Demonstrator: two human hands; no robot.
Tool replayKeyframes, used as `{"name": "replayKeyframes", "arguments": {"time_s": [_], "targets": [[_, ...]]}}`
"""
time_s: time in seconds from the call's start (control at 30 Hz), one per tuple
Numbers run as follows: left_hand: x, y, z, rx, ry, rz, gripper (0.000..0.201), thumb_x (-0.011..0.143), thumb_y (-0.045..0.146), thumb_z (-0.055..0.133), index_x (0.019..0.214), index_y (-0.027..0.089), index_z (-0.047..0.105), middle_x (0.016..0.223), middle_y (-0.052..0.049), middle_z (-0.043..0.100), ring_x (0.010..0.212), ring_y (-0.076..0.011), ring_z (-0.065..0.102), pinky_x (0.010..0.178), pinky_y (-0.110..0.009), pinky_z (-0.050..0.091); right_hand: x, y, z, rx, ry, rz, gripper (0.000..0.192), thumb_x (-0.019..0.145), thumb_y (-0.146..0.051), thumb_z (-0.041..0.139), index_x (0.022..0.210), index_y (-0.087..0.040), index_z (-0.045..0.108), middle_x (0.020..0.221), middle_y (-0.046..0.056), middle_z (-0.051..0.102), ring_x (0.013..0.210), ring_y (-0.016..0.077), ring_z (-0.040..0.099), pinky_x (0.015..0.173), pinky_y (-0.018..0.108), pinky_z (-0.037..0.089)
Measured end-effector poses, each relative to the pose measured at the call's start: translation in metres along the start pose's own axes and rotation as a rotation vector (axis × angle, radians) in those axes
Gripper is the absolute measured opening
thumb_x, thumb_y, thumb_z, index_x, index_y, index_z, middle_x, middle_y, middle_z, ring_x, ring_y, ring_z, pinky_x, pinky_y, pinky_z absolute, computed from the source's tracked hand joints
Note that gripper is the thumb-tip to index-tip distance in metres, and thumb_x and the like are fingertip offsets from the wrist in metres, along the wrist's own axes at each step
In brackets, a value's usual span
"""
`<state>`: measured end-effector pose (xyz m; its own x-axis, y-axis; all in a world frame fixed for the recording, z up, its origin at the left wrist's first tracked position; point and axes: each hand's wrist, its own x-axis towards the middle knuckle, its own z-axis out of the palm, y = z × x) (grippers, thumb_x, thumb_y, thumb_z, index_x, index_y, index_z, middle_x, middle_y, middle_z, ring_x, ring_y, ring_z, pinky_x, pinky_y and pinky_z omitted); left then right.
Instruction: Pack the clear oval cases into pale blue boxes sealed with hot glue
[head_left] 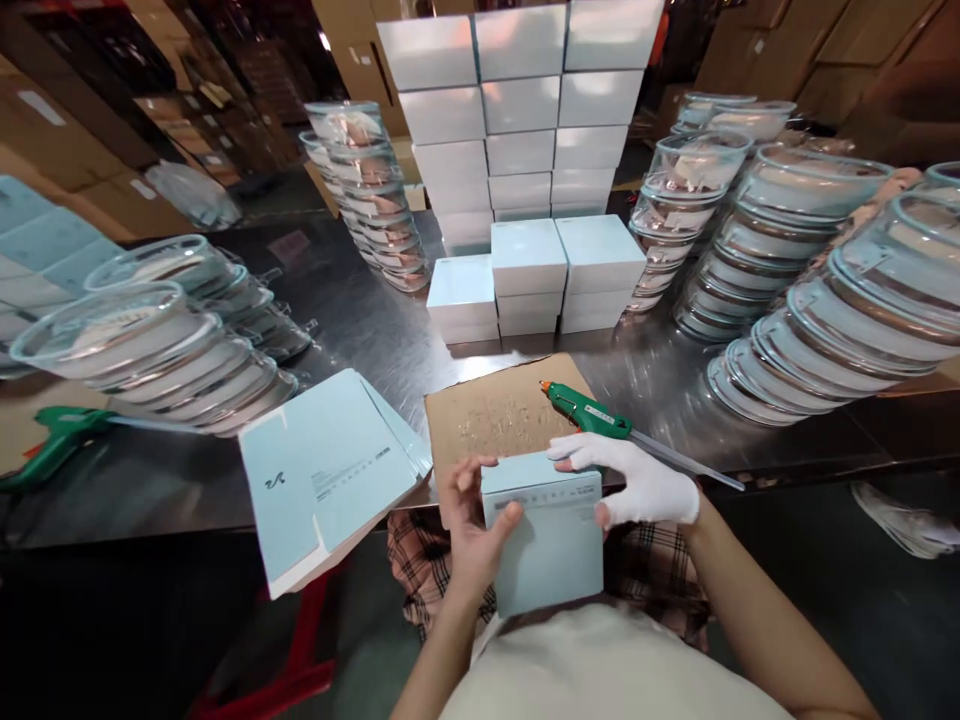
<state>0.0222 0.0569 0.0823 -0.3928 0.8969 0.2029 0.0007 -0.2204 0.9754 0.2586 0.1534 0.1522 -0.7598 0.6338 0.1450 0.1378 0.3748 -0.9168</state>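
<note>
A light blue cardboard box (551, 540) sits against my body at the table's near edge. My bare left hand (472, 520) grips its left side with the thumb on its front face. My right hand (637, 480), in a white glove, presses on the box's top right edge. Just beyond the gloved fingers a green glue gun (589, 410) lies on a brown cardboard sheet (487, 415) marked with dried glue.
A stack of flat blue box blanks (322, 480) overhangs the metal table (375, 330) at left. Closed blue boxes (525, 260) are piled at the centre back. Tilted stacks of glass bowls (810, 290) stand right and left (172, 340). A second green glue gun (52, 440) lies far left.
</note>
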Motion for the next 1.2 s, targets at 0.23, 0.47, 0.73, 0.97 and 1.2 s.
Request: {"name": "replayKeyframes", "arguments": {"time_s": [0.23,0.47,0.73,0.97,1.2], "targets": [[0.002,0.009,-0.007,0.148,-0.134,0.067,0.035,0.086,0.057,0.075,0.081,0.023,0.073,0.116,-0.011,0.065,0.121,-0.0309,0.061,0.103,-0.044,0.048,0.003,0.015,0.015,-0.149,-0.023,-0.102,0.024,0.095,-0.038,0.070,0.113,-0.024,0.077,0.131,0.011,0.065,0.132,0.0240,0.060,0.112,0.044,0.050],[0.019,0.008,-0.020,0.012,0.382,-0.129,0.043,0.082,0.063,0.077,0.093,0.023,0.066,0.109,-0.005,0.067,0.105,-0.0243,0.066,0.096,-0.039,0.052,-0.019,0.046,0.065,-0.569,0.447,-0.114,0.068,0.079,-0.061,0.083,0.135,-0.027,0.066,0.152,0.016,0.053,0.148,0.0383,0.044,0.125,0.063,0.029],[0.051,0.016,-0.035,-0.441,0.386,-0.393,0.074,0.090,0.079,0.055,0.149,0.037,0.042,0.140,-0.010,0.063,0.123,-0.0236,0.067,0.092,-0.034,0.060,0.043,0.029,0.050,-0.781,-0.047,-0.439,0.023,0.100,-0.024,0.064,0.113,-0.042,0.070,0.125,-0.005,0.075,0.124,0.0191,0.066,0.125,0.057,0.029],[0.025,0.018,-0.032,-0.320,0.465,-0.239,0.081,0.094,0.075,0.051,0.161,0.037,0.025,0.164,-0.015,0.040,0.156,-0.0292,0.038,0.116,-0.046,0.049,0.255,-0.021,0.000,-1.278,0.389,-0.160,0.038,0.108,-0.021,0.044,0.143,-0.020,0.057,0.145,0.017,0.058,0.135,0.0296,0.050,0.119,0.057,0.030],[0.006,0.019,-0.092,-0.156,0.689,0.033,0.057,0.095,0.061,0.062,0.139,0.026,0.052,0.139,-0.014,0.060,0.138,-0.0311,0.057,0.112,-0.051,0.052,0.340,0.003,-0.019,-1.307,0.407,-0.006,0.046,0.103,-0.003,0.032,0.140,-0.004,0.059,0.122,0.026,0.066,0.113,0.0315,0.059,0.104,0.055,0.039]]}}
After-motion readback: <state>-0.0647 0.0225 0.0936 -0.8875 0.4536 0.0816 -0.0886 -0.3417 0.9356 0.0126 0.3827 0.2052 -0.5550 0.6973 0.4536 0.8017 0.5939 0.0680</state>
